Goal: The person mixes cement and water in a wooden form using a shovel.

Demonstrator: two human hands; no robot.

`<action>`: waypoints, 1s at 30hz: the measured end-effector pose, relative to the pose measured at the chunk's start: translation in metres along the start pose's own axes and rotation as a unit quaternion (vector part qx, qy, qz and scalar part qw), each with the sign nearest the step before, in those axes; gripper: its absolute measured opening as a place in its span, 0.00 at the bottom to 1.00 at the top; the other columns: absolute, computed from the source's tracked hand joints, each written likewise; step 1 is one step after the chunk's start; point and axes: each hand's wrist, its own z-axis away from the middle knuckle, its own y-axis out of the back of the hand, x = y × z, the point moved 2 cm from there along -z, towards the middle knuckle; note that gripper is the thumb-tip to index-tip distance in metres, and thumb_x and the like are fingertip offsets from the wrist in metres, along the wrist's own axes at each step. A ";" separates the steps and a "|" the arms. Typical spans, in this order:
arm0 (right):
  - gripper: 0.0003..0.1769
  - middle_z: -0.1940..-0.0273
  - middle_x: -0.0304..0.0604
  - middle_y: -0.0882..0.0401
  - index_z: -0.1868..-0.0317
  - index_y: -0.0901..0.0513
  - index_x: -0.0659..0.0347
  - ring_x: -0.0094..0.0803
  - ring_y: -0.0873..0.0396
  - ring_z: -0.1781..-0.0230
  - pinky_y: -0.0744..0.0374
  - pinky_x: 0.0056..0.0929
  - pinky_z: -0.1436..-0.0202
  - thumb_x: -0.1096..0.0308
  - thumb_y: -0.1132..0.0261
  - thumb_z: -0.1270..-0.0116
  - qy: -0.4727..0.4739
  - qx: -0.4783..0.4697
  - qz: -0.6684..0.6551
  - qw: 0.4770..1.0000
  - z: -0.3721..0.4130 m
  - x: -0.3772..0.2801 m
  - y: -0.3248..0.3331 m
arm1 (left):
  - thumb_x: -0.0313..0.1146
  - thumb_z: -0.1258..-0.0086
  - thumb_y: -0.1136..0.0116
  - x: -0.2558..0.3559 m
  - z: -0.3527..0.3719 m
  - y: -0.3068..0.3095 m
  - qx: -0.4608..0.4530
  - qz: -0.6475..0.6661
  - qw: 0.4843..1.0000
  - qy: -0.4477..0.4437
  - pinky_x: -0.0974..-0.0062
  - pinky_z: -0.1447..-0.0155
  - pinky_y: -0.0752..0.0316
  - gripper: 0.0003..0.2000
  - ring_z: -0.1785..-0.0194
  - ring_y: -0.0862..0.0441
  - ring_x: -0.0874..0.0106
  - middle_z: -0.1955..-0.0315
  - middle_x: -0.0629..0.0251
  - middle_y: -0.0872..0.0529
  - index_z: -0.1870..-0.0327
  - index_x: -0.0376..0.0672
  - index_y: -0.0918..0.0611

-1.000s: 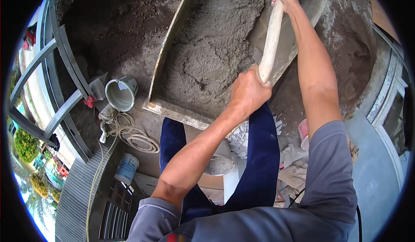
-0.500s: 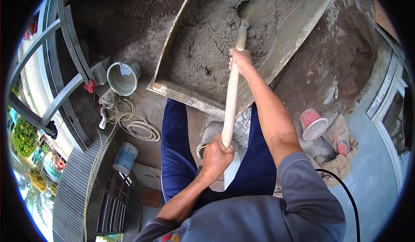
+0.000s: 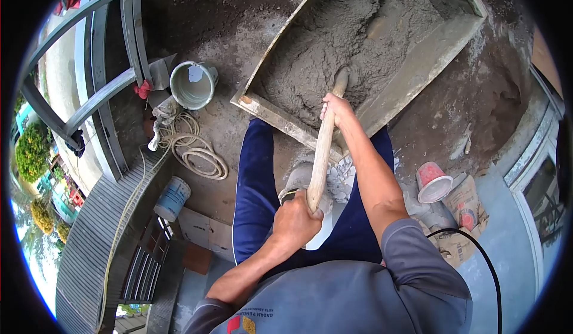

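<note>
Both of my hands grip the pale wooden handle of a hoe (image 3: 324, 146). My left hand (image 3: 296, 219) is wrapped round the handle's near end, close to my body. Farther up, my right hand (image 3: 338, 111) closes round it just below the head. The hoe's head is sunk in wet grey mortar (image 3: 310, 65), so its blade is hidden. That mortar lies in a shallow wooden mixing trough (image 3: 280, 118), whose near corner reaches between my legs.
Left of the trough stands a bucket (image 3: 194, 86) with greyish water, near a coiled hose (image 3: 200, 155). A white-blue pail (image 3: 172, 199) sits farther back. At right are a red bucket (image 3: 434, 182) and crumpled cement bags (image 3: 462, 205). Metal framing (image 3: 101, 98) rises at left.
The hoe's head has come nearer to me through the mortar, with both hands still on the handle. The view has also shifted, moving the trough up and right in frame.
</note>
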 end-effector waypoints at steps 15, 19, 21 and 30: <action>0.10 0.63 0.47 0.21 0.57 0.28 0.63 0.38 0.18 0.63 0.16 0.40 0.53 0.77 0.34 0.34 0.156 -0.003 -0.184 0.970 0.169 0.131 -0.164 | 0.28 0.45 0.37 -0.389 -0.055 0.096 0.189 -0.157 0.969 -0.016 0.51 0.42 0.29 0.12 0.49 0.18 0.51 0.62 0.53 0.14 0.59 0.42 0.18; 0.14 0.59 0.46 0.20 0.51 0.30 0.62 0.35 0.17 0.57 0.18 0.34 0.46 0.77 0.34 0.33 0.207 -0.054 -0.114 0.970 0.210 0.154 -0.177 | 0.28 0.46 0.38 -0.429 -0.056 0.081 0.121 -0.156 0.980 -0.037 0.53 0.37 0.30 0.19 0.44 0.19 0.51 0.55 0.52 0.13 0.50 0.43 0.15; 0.13 0.61 0.45 0.21 0.53 0.29 0.62 0.36 0.17 0.61 0.17 0.36 0.50 0.75 0.34 0.33 0.188 -0.071 -0.104 0.974 0.230 0.144 -0.181 | 0.28 0.47 0.37 -0.419 -0.011 0.088 0.178 -0.171 0.957 -0.150 0.54 0.37 0.30 0.17 0.47 0.19 0.51 0.59 0.52 0.14 0.54 0.39 0.15; 0.13 0.74 0.39 0.29 0.61 0.29 0.60 0.30 0.29 0.83 0.22 0.35 0.79 0.66 0.32 0.34 0.094 0.040 -0.111 0.989 0.074 0.036 -0.113 | 0.36 0.40 0.36 -0.191 -0.012 0.050 0.062 -0.095 0.992 -0.053 0.48 0.54 0.17 0.12 0.64 0.13 0.42 0.70 0.42 0.12 0.60 0.39 0.18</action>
